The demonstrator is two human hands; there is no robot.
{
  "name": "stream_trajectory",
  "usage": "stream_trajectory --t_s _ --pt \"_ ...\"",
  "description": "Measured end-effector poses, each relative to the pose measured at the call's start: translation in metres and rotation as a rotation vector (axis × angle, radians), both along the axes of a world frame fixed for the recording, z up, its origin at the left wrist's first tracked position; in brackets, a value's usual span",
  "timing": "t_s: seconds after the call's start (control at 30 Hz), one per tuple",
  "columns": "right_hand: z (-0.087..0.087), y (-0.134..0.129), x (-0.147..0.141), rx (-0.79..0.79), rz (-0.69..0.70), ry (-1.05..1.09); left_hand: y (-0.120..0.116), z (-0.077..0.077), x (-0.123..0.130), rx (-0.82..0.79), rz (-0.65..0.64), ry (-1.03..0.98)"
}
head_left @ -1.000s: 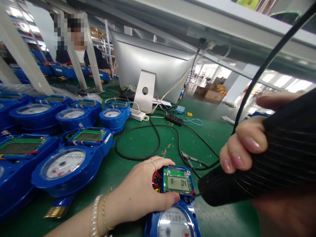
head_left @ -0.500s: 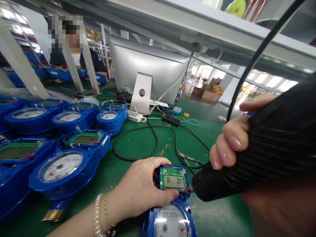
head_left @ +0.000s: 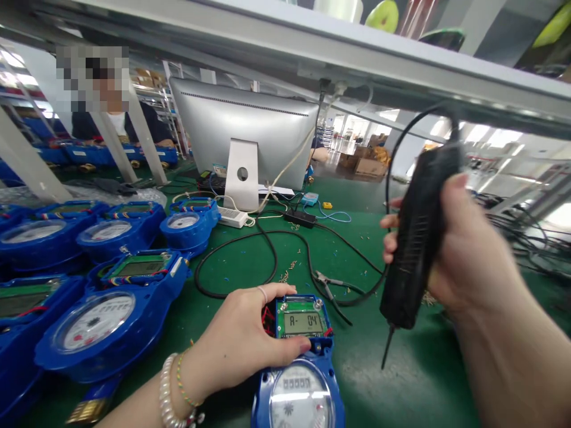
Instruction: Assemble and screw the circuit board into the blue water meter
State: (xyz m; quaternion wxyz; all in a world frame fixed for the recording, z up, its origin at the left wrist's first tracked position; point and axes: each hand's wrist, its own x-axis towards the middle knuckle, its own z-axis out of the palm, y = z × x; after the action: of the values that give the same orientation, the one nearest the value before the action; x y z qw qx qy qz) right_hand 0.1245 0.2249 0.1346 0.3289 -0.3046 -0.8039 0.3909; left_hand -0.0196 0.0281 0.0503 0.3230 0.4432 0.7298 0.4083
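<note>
My left hand [head_left: 250, 333] grips the upper part of a blue meter [head_left: 297, 380] near the front, its thumb below the lit display [head_left: 303, 323] that reads "A- 04". Red wires show beside the fingers. At the right, my right hand [head_left: 459, 238] is wrapped round a black electric screwdriver [head_left: 413, 244], whose thin bit points down, apart from the meter. A black cable runs from the tool's top. Pliers [head_left: 328, 285] with dark handles lie just behind the meter.
Several blue meters [head_left: 107, 321] fill the left side. A silver monitor [head_left: 245, 125] stands at the back, with a black cable [head_left: 236, 235] looped before it. Small screws [head_left: 289, 270] lie scattered. A shelf [head_left: 312, 35] spans overhead. A person [head_left: 116, 119] sits beyond the frame posts.
The screwdriver has been lifted from the meter and swung upright to the right, its bit now visible. My left hand keeps its hold on the meter. The view has shifted slightly.
</note>
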Motion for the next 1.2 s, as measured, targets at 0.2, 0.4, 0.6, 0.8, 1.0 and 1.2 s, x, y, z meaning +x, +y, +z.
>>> stream_trajectory --t_s 0.2,0.4,0.6,0.8,1.0,1.2 --pt "-0.076 0.019 -0.009 -0.188 0.002 -0.367 0.001 -0.006 0.000 0.045 0.052 0.026" --pt "-0.120 0.012 -0.012 0.056 0.001 -0.523 -0.001 -0.011 0.003 0.091 0.123 -0.075" --pt "-0.116 -0.010 0.001 0.202 0.061 -0.338 -0.004 -0.019 0.008 0.154 0.227 -0.137" --pt "-0.103 -0.055 0.031 0.023 0.266 0.083 -0.004 -0.024 0.010 0.225 0.278 -0.176" --pt "-0.112 -0.085 0.038 0.418 0.231 0.272 -0.003 -0.021 0.012 0.222 0.304 -0.114" --pt "-0.107 -0.085 0.028 0.774 0.215 0.113 0.001 -0.014 0.015 0.204 0.292 -0.126"
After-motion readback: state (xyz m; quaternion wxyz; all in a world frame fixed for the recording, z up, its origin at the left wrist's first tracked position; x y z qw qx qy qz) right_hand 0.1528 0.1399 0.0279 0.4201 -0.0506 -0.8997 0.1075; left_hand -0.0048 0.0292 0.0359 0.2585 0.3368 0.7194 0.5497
